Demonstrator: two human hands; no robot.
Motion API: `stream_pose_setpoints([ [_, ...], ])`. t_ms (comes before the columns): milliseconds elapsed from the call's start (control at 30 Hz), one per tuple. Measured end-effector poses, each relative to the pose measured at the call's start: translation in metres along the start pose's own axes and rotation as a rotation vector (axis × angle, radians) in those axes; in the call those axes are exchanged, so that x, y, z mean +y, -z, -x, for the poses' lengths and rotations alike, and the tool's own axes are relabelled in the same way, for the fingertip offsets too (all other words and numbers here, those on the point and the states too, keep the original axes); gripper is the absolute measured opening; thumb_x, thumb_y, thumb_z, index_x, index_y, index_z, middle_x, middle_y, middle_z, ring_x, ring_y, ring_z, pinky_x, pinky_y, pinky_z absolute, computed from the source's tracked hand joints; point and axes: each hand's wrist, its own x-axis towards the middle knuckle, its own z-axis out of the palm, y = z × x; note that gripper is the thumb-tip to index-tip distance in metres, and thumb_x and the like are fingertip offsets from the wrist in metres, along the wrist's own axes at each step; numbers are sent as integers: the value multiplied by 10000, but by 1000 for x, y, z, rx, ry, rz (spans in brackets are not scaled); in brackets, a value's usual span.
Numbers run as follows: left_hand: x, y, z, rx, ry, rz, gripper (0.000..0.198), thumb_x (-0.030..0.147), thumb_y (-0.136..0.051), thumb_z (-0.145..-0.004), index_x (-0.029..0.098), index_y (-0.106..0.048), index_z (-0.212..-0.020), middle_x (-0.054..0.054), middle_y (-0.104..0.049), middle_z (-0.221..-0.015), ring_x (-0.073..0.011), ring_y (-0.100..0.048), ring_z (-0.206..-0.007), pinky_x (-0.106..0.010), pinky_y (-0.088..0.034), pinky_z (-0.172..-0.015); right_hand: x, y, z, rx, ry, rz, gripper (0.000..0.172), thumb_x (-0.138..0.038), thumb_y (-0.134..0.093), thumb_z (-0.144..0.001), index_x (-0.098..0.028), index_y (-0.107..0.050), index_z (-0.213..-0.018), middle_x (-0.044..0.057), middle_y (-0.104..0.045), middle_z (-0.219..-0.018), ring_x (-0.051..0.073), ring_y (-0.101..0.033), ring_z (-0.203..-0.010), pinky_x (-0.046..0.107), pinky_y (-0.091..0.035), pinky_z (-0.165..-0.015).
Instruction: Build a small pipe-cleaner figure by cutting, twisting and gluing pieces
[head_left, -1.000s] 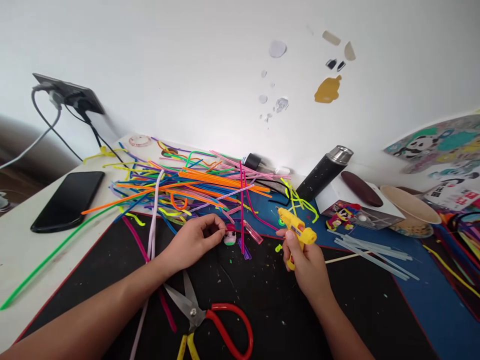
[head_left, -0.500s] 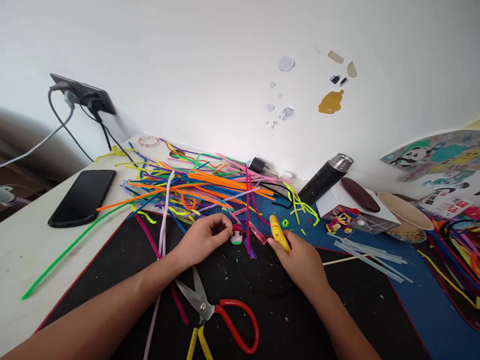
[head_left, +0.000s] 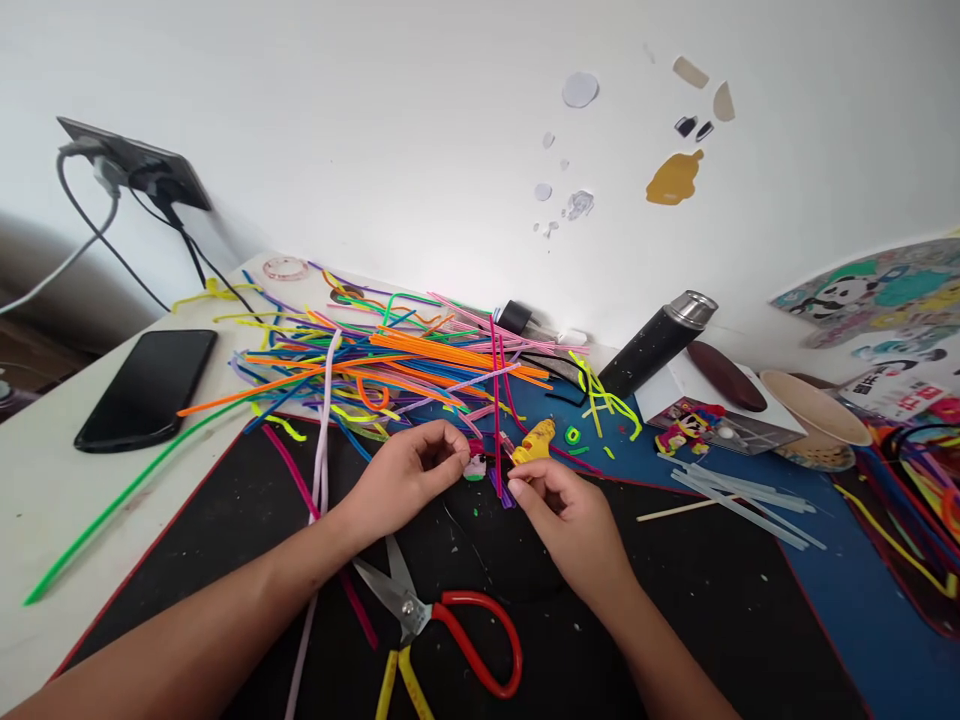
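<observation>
My left hand (head_left: 420,470) is closed in a pinch at a small pink, white and green craft piece (head_left: 475,468), mostly hidden behind the fingertips. My right hand (head_left: 566,510) has its thumb and fingers pressed together just right of that piece; whatever they hold is too small to make out. Just beyond the right fingers lies a yellow tool (head_left: 534,442), its kind unclear. Magenta pipe cleaners (head_left: 496,410) and a purple bundle (head_left: 508,497) lie between the hands. Open scissors with red and yellow handles (head_left: 409,610) rest on the black mat nearer me.
A pile of coloured pipe cleaners (head_left: 405,360) spreads along the wall. A black phone (head_left: 146,390) lies at left. At right are a black thermos (head_left: 652,350), a small colourful figure (head_left: 686,430), translucent sticks (head_left: 750,500) and a bowl (head_left: 817,405).
My right hand has let go of the yellow tool, which now lies beyond the fingers. The right hand has moved left into a pinch. My left hand keeps its place at the small piece.
</observation>
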Motion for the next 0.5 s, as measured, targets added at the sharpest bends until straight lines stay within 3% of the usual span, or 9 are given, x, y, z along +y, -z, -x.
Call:
stream_pose_setpoints([
  [133,0,-2,0,-34,25,12,246,425,-701,-878,190,-634,-849,5,-623,-788,-144,-549,-707,-257,-456,-680,-6,-17,-9,-32,6,-103,262,-431,-680,-946,-189,-777,-930,-20,-576,-666,158,-525,-608,264,-434,-566],
  [500,-4,-5,0,-84,29,35,177,350,-703,-880,180,-660,-861,10,-638,-797,-146,-563,-727,-255,-467,-695,-9,-25,-16,-102,-21,-166,236,-402,-662,-941,-181,-747,-936,-31,-533,-690,154,-483,-624,274,-413,-587],
])
